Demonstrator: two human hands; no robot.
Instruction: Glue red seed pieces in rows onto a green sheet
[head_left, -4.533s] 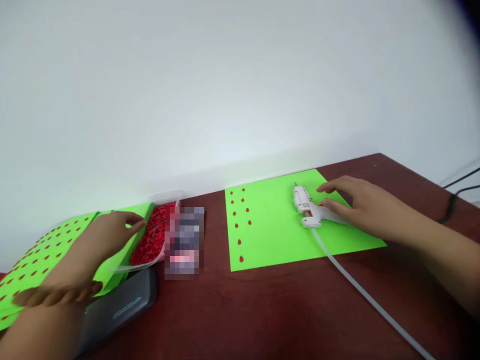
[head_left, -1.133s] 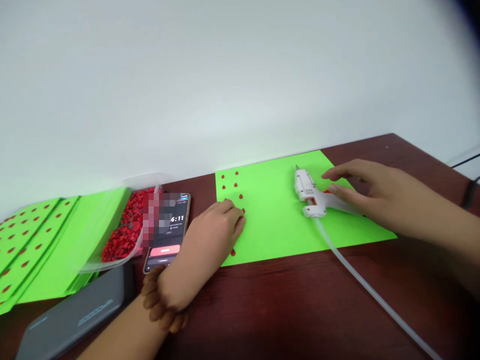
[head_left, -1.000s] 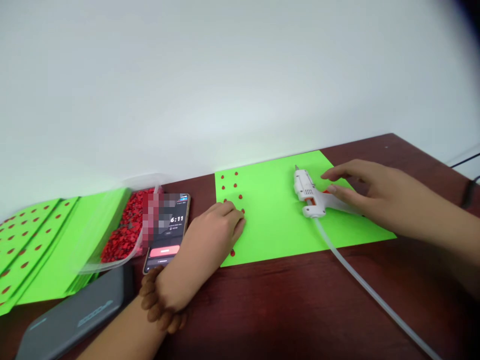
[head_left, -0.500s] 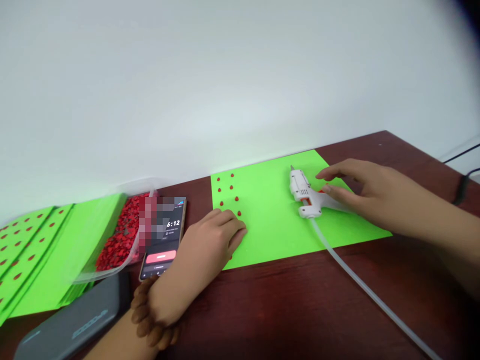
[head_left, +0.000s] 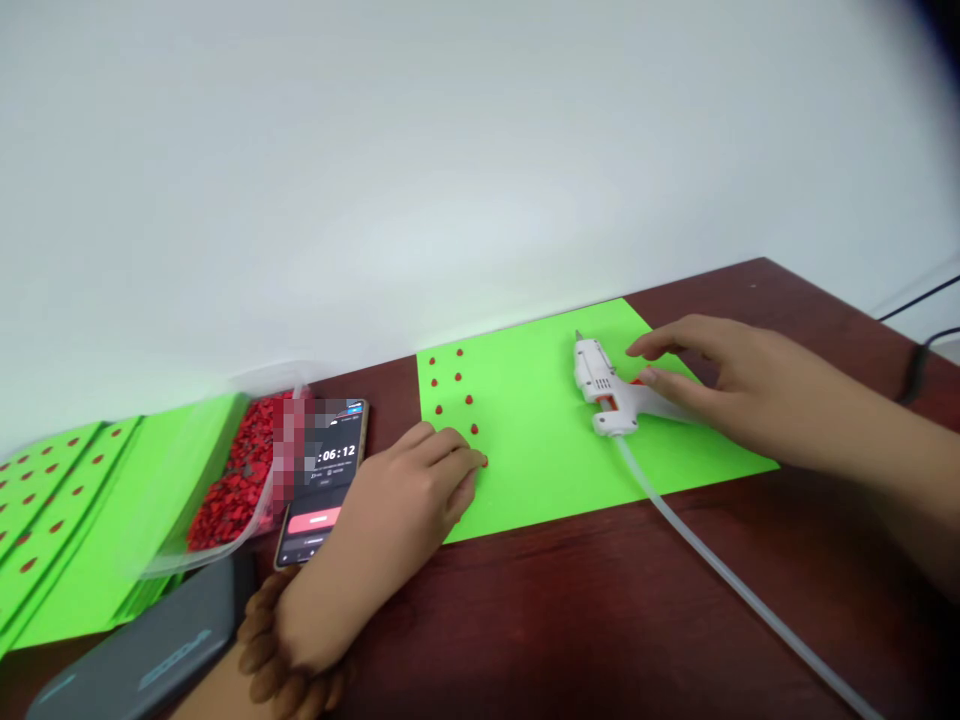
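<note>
A bright green sheet (head_left: 536,400) lies on the dark wooden table with two rows of small red gems (head_left: 469,399) near its left edge. My left hand (head_left: 420,485), a brown bead bracelet on its wrist, rests on that side with fingers closed. Its fingertips are on one small red gem (head_left: 484,461). A white glue gun (head_left: 600,385) with an orange trigger lies on the sheet, nozzle toward the wall, a long clear glue stick trailing from its back. My right hand (head_left: 720,375) is beside the glue gun's handle, thumb and index finger apart and not wrapped round it.
At left stands a clear plastic box (head_left: 247,470) full of red gems, next to a phone (head_left: 326,480) showing a timer. Several green sheets (head_left: 60,510), some dotted red, are stacked further left. A dark grey power bank (head_left: 150,645) lies in front. Black cables (head_left: 919,365) hang at right.
The fingertips of my left hand have drawn back slightly to the left, so a red gem now shows at them. My right hand keeps its place beside the glue gun. The view has shifted slightly.
</note>
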